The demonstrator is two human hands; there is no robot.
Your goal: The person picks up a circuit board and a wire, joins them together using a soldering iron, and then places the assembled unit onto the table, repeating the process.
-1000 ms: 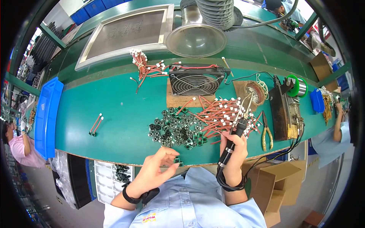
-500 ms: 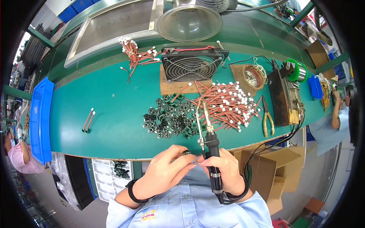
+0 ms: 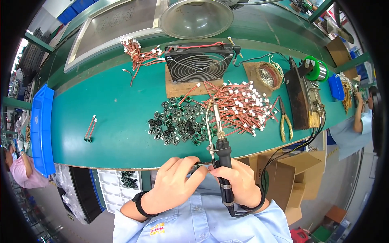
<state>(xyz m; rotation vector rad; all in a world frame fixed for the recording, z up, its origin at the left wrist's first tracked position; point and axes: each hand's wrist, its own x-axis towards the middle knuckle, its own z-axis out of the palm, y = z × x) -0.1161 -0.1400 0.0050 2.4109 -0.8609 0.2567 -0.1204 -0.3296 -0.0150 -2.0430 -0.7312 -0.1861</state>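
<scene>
Part [image 3: 197,164] on the near side of the fan [image 3: 198,65], well apart from it, pinched in the fingers of the left hand [image 3: 172,182], the nearer one. Long axis mostly hidden; cannot tell. Just beside, facing the part: right hand [image 3: 243,182], fingers curled around the iron [image 3: 223,156], tip toward the fan.

Small part [image 3: 198,164] mostly hidden by your left hand [image 3: 172,182]; its details too small to tell. Metal hood [image 3: 196,20] cut by top edge.
</scene>
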